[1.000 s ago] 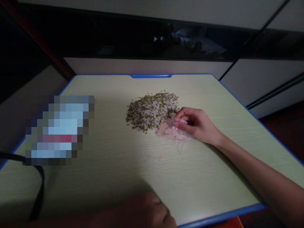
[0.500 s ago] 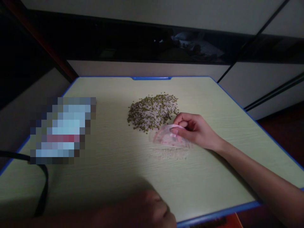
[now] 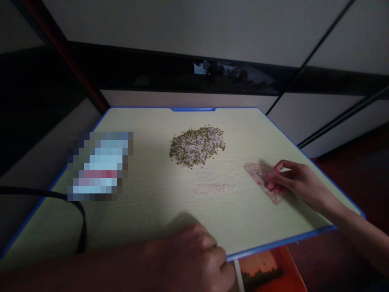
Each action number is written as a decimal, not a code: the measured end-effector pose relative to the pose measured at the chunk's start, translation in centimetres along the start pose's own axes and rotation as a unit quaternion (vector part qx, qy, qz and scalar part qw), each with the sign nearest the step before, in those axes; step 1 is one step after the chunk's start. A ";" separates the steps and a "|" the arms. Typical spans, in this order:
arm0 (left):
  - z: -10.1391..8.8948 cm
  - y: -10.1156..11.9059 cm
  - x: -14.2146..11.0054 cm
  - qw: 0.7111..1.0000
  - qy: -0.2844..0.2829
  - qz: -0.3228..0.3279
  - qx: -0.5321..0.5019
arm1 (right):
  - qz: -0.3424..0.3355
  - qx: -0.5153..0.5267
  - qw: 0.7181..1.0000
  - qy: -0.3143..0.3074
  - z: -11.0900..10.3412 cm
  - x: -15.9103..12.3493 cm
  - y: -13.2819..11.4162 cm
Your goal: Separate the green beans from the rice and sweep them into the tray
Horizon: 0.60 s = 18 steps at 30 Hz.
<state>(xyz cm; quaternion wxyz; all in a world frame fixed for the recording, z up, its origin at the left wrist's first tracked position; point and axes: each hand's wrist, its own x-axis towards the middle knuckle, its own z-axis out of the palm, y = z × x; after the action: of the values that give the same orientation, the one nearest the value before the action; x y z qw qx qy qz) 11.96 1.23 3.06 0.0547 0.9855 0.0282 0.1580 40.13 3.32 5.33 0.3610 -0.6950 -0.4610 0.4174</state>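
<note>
My right hand (image 3: 293,178) pinches a clear pink protractor (image 3: 261,178) at the right of the table, its straight edge facing left. A mixed pile of green beans and white grains like rice (image 3: 197,147) lies near the middle of the table. Closer to me is a thin, separate strip of pale grains (image 3: 215,189). My left hand (image 3: 203,257) is closed at the table's front edge, its knuckles up; whatever its fingers hold is hidden. Just beside it, below the edge, is an orange box (image 3: 291,271) with green beans inside.
The pale wood-grain table (image 3: 146,211) has a blue rim. On its left lies a pixelated flat object (image 3: 101,166), with a black strap or cable (image 3: 82,219) in front of it. Cabinet panels (image 3: 182,24) stand behind the table.
My right hand has moved right with the protractor, away from the strip of pale grains, and turned it. The view has shifted, showing more of the orange box; my left hand remains closed.
</note>
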 end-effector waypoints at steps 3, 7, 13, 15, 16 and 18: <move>-0.2 -0.5 0.2 0.989 0.137 -0.034 -0.048 | 0.012 0.008 1.000 -0.003 1.1 -0.7 -0.4; -1.6 -3.4 0.5 0.927 0.288 -0.199 -0.137 | 0.013 0.016 0.999 -0.028 3.4 -1.2 -1.4; -3.5 -9.8 -1.7 0.699 0.521 -0.450 -0.193 | -0.003 0.038 0.996 -0.084 6.7 -1.5 -2.2; -3.4 -11.5 -2.5 0.631 0.573 -0.471 -0.226 | -0.016 0.038 0.994 -0.098 7.5 -1.4 -2.4; -3.3 -12.1 -2.8 0.620 0.579 -0.476 -0.234 | -0.023 0.037 0.994 -0.104 7.9 -1.4 -2.5; -2.9 -12.9 -3.2 0.601 0.583 -0.487 -0.250 | -0.033 0.039 0.992 -0.114 8.6 -1.4 -2.7</move>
<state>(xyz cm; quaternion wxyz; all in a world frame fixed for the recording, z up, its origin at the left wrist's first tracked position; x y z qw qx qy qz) 7.50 14.07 3.33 0.3394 0.4723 0.4890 0.6501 31.04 3.87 4.66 0.3471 -0.6125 -0.5050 0.4993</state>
